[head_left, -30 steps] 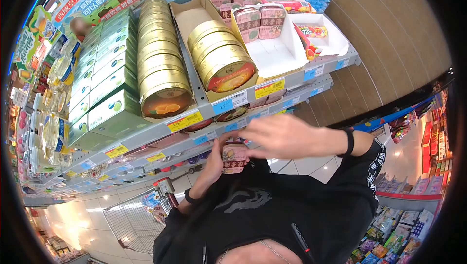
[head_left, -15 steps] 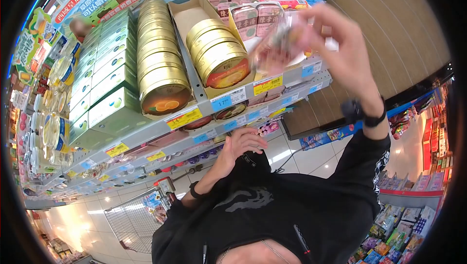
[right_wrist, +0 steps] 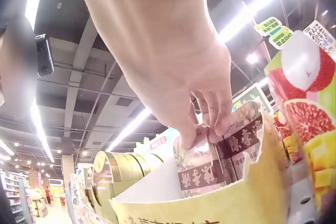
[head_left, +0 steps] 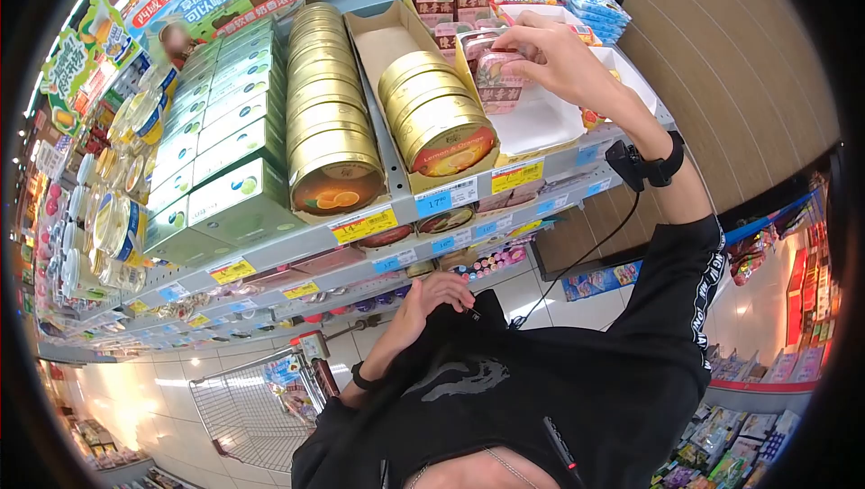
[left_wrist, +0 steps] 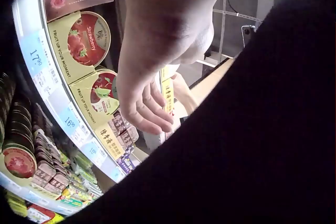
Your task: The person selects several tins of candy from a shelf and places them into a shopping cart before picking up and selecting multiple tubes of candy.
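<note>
On the top shelf, my right hand (head_left: 563, 61) pinches a small pink tin (head_left: 498, 91) with dark lettering between thumb and fingertips. The tin stands inside a low display carton (head_left: 545, 133) with a white lining, at its left side. In the right wrist view the held tin (right_wrist: 199, 174) is right beside a second pink tin (right_wrist: 245, 142), behind the carton's torn yellow front wall (right_wrist: 210, 208). My left hand (head_left: 425, 307) hangs in front of the lower shelves with relaxed fingers and nothing in it; the left wrist view shows its loosely bent fingers (left_wrist: 149, 111).
Left of the carton are round gold tins (head_left: 441, 120) in a cardboard tray, a longer row of gold tins (head_left: 333, 138), and green boxes (head_left: 230, 192). Price tags line the shelf edge (head_left: 405, 219). A shopping cart (head_left: 248, 408) stands on the floor at lower left.
My right hand has carried the pink tin from in front of my chest up and into the carton on the top shelf. The left hand has let go of the tin and stays low.
</note>
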Available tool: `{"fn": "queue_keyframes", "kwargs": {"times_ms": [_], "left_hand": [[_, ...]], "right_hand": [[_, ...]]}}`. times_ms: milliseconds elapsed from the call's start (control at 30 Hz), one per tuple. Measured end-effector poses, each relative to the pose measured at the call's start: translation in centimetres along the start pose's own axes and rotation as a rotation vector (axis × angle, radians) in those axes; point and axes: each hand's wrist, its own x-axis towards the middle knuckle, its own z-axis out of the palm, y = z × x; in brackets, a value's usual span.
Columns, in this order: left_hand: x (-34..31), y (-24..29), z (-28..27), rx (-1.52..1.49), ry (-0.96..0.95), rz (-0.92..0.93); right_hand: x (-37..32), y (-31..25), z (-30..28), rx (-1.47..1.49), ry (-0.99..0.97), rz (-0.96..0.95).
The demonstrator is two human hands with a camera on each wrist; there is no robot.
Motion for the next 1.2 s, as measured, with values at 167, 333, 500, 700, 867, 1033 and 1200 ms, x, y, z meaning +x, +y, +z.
{"fn": "queue_keyframes", "kwargs": {"times_ms": [167, 333, 500, 700, 867, 1033, 1200], "left_hand": [[-0.3, -0.4, -0.3, 0.02, 0.027, -0.018], [-0.6, -1.0, -1.1, 0.03, 0.064, -0.03], [-1.1, -1.2, -1.7, 0.047, 0.09, -0.021], [-4.2, -1.7, -4.4, 0.106, 0.315, 0.055], [-12.2, -1.4, -7.6, 0.085, 0.729, 0.042], [-25.2, -7.8, -11.2, 0.503, 1.595, -0.009], [-31.2, -14.4, -10.7, 0.714, 1.65, -0.572]], "right_hand": [[0.4, -0.6, 0.4, 0.005, 0.015, -0.053], [0.4, -0.2, 0.8, 0.026, 0.07, 0.005], [0.3, -0.6, 0.8, -0.057, 0.126, -0.052], [-3.0, -2.7, 0.9, 0.031, 0.354, 0.073], [-14.3, -5.1, 4.5, -0.177, 0.882, 0.076], [-20.1, -11.1, 15.5, 0.262, 0.449, -0.284], [-18.7, -15.2, 21.4, 0.282, -0.114, -0.306]]}}
